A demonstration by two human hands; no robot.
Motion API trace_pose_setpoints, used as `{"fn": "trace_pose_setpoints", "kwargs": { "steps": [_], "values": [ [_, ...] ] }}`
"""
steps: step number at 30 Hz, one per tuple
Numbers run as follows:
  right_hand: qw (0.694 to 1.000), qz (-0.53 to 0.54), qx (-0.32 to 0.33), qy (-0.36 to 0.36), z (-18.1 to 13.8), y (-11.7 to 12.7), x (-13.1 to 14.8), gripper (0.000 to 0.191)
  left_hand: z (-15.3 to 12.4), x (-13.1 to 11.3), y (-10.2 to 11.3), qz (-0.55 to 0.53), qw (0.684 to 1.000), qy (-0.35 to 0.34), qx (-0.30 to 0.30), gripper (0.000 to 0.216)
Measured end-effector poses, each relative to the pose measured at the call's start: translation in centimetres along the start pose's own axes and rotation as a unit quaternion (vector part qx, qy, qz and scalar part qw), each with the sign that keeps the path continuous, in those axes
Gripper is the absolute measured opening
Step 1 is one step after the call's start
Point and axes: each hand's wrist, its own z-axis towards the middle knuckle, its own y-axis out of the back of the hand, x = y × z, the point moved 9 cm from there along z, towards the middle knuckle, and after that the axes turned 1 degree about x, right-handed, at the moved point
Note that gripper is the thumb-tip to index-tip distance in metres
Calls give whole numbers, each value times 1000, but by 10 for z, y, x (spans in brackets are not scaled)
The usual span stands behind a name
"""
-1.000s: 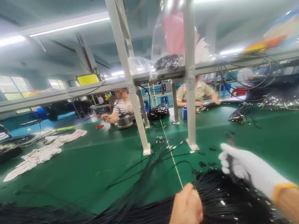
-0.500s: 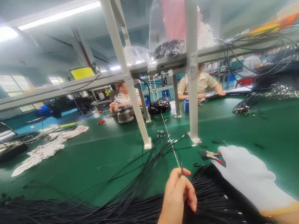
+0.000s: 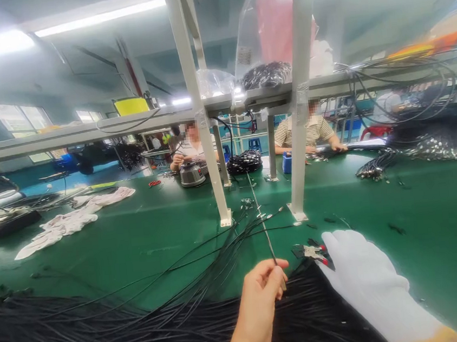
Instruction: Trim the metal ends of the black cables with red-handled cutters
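My bare left hand [image 3: 261, 292] is low in the middle, thumb and fingers closed on a thin black cable. A small end piece of the cable shows just under the thumb. My right hand [image 3: 366, 276], in a white knit glove with a yellow cuff, grips small cutting pliers [image 3: 312, 252] with red handles. Their jaws point left, toward my left hand and a little above it. A thick heap of black cables [image 3: 148, 337] spreads beneath both hands. Several loose cables [image 3: 221, 253] run from it toward the shelf posts, with small pale ends.
Two pale metal posts [image 3: 208, 157] [image 3: 302, 152] stand on the green table [image 3: 156, 222] and carry a shelf. A coiled cable bundle [image 3: 244, 162] and a round grey device [image 3: 192, 174] sit farther back. White cloth [image 3: 70, 220] lies left. Two people work across the table.
My left hand has tightened its pinch, and the cable's end piece now shows by the thumb. The gloved right hand and pliers have moved left and slightly down, closer to the left hand.
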Motion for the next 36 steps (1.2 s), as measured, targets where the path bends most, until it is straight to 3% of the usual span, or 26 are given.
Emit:
{"fn": "trace_pose_setpoints", "kwargs": {
  "steps": [5, 8, 11, 13, 17, 23, 28, 36],
  "values": [
    [1000, -2, 5, 4, -3, 0, 10, 9, -3, 4, -18, -28, 998, 29, 53, 35],
    [1000, -13, 19, 17, -7, 2, 22, 13, 2, 1, -8, -28, 1000, 1, 4, 34],
    [998, -11, 43, 41, -9, 3, 29, 16, 6, -1, 14, -96, 993, -11, -70, 38],
    [998, -3, 53, 45, -9, 4, 26, 15, 8, 0, 22, -147, 986, 0, -82, 44],
    [991, 51, 122, 12, -4, -2, 11, 20, 8, 0, 19, -187, 981, 23, -53, 47],
    [941, 167, 292, -49, -11, -5, 15, 26, 4, -5, 13, -177, 984, 1, -36, 38],
    [927, 161, 335, -57, -15, 4, 22, 30, 2, -14, 9, -169, 985, -27, -30, 32],
    [926, 156, 338, -66, -17, 5, 21, 32, -2, -22, 2, -151, 988, -36, -3, 22]
  ]
}}
